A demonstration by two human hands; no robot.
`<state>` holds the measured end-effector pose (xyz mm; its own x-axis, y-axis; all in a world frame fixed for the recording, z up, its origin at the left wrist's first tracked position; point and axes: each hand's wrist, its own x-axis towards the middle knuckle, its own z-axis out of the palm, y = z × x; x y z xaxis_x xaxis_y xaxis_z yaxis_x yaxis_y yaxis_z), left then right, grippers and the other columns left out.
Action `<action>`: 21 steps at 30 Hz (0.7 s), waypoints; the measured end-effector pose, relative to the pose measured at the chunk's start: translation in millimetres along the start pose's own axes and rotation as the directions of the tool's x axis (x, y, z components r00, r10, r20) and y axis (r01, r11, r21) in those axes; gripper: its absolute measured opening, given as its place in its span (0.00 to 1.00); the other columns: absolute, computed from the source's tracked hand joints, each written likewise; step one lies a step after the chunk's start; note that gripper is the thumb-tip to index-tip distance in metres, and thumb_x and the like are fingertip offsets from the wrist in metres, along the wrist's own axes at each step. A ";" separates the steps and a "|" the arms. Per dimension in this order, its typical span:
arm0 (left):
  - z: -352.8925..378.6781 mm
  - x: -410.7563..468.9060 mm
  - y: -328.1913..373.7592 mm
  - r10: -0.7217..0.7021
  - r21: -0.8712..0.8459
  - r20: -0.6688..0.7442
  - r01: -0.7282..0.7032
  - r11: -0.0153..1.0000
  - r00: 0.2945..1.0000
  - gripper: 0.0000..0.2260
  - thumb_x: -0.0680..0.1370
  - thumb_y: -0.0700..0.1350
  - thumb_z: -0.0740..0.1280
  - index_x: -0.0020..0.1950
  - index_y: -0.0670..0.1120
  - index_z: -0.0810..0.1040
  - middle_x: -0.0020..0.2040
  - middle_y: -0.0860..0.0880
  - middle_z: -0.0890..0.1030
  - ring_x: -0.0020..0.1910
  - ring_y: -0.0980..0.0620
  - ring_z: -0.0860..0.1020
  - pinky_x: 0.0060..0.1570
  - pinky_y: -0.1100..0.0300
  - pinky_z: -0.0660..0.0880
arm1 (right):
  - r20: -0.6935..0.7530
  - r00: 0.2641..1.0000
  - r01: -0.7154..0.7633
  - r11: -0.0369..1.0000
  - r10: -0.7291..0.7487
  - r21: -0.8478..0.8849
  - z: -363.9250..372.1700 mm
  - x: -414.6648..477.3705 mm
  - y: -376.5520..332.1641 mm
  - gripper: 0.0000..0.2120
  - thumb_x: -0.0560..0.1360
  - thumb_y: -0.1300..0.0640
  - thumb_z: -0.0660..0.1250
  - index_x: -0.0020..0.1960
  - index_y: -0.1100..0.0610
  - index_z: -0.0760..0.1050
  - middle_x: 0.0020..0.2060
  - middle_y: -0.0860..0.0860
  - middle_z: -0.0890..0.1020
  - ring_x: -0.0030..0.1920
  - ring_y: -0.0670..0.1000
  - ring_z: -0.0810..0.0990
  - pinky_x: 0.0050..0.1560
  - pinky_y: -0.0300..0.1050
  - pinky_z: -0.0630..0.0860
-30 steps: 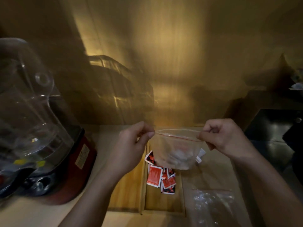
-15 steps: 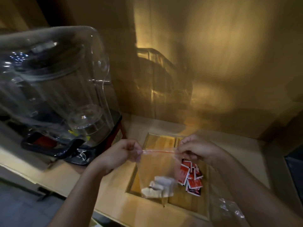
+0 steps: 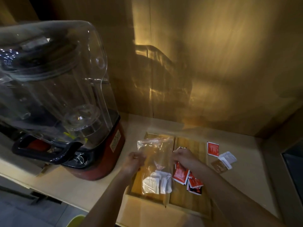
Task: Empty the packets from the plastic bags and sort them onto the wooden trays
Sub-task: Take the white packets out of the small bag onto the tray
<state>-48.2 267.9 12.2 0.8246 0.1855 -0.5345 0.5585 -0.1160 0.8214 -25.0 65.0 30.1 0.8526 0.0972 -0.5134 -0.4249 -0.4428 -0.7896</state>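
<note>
The left hand [image 3: 133, 163] and right hand [image 3: 182, 158] each pinch a side of the limp, slippery plastic bag [image 3: 155, 163] above the left wooden tray [image 3: 136, 185]. Feather-light white packets [image 3: 155, 182] sag inside; I'd grip its bottom corners to tip them out.

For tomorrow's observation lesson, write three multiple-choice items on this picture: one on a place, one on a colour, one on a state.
1. Where does the pile of small red packets lie?
A. on the right-hand wooden tray
B. on the blender
C. on the floor

2. What colour are the packets inside the clear plastic bag?
A. green
B. white
C. blue

3. How is the bag held?
A. lying flat, untouched
B. by one hand only
C. between the left hand and right hand

Answers:
1 A, the red pile rests on the tray's boards.
2 B, pale white packets show through the bag's bottom.
3 C, each hand pinches one side of the bag.
</note>
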 end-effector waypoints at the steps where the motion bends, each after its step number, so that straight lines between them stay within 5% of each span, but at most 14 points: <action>1: 1.0 -0.5 -7.4 -0.018 0.008 0.020 0.018 1.000 1.000 0.03 0.72 0.39 0.68 0.44 0.42 0.76 0.37 0.43 0.77 0.36 0.47 0.75 0.37 0.56 0.70 | 0.060 0.998 -0.006 0.998 0.009 -0.055 3.4 -1.0 9.0 0.07 0.74 0.57 0.64 0.44 0.59 0.78 0.35 0.53 0.76 0.32 0.49 0.72 0.31 0.40 0.67; 5: 5.9 -10.3 -30.4 -0.044 0.102 0.095 0.035 0.994 0.994 0.07 0.69 0.42 0.71 0.35 0.40 0.77 0.36 0.41 0.77 0.37 0.46 0.74 0.38 0.56 0.69 | 0.173 0.985 0.012 0.982 0.022 -0.191 19.3 -3.3 39.7 0.07 0.72 0.61 0.66 0.36 0.56 0.78 0.33 0.54 0.78 0.33 0.46 0.73 0.32 0.34 0.68; 9: 7.9 -12.9 -50.1 -0.076 0.355 0.072 0.045 0.934 0.994 0.12 0.70 0.38 0.72 0.52 0.41 0.76 0.44 0.45 0.80 0.44 0.47 0.80 0.42 0.53 0.79 | 0.145 0.989 0.070 0.950 -0.026 -0.305 29.9 -5.7 55.3 0.04 0.71 0.65 0.66 0.39 0.61 0.79 0.39 0.56 0.80 0.38 0.47 0.75 0.38 0.42 0.72; 14: 11.8 -17.6 -56.5 -0.065 0.313 0.003 0.060 0.948 0.998 0.06 0.73 0.36 0.66 0.37 0.44 0.75 0.37 0.46 0.78 0.35 0.50 0.75 0.35 0.57 0.71 | 0.056 0.995 0.087 0.973 -0.077 -0.212 35.2 -7.0 61.4 0.16 0.72 0.67 0.64 0.30 0.51 0.72 0.33 0.46 0.76 0.38 0.44 0.75 0.41 0.40 0.71; 18: 9.6 -18.9 -57.6 0.009 0.329 -0.057 0.010 0.944 0.998 0.05 0.76 0.43 0.65 0.41 0.45 0.73 0.44 0.43 0.80 0.41 0.46 0.78 0.40 0.56 0.73 | -0.032 0.998 0.054 0.980 -0.061 -0.191 37.4 -10.6 61.1 0.14 0.73 0.57 0.66 0.30 0.53 0.69 0.29 0.48 0.73 0.32 0.46 0.71 0.36 0.42 0.67; 21: 7.2 -20.4 -64.5 0.058 0.573 -0.030 -0.030 0.819 0.998 0.16 0.72 0.51 0.70 0.51 0.42 0.72 0.50 0.42 0.80 0.51 0.43 0.79 0.41 0.59 0.71 | 0.024 0.999 -0.024 0.938 0.034 -0.345 37.5 -20.8 59.5 0.20 0.75 0.49 0.62 0.26 0.53 0.65 0.22 0.48 0.68 0.25 0.44 0.66 0.27 0.38 0.60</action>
<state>-100.4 264.6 -31.3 0.8524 0.2074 -0.4800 0.4842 -0.6594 0.5751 -79.5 70.1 -18.9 0.8303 0.1032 -0.5477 -0.3139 -0.7254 -0.6126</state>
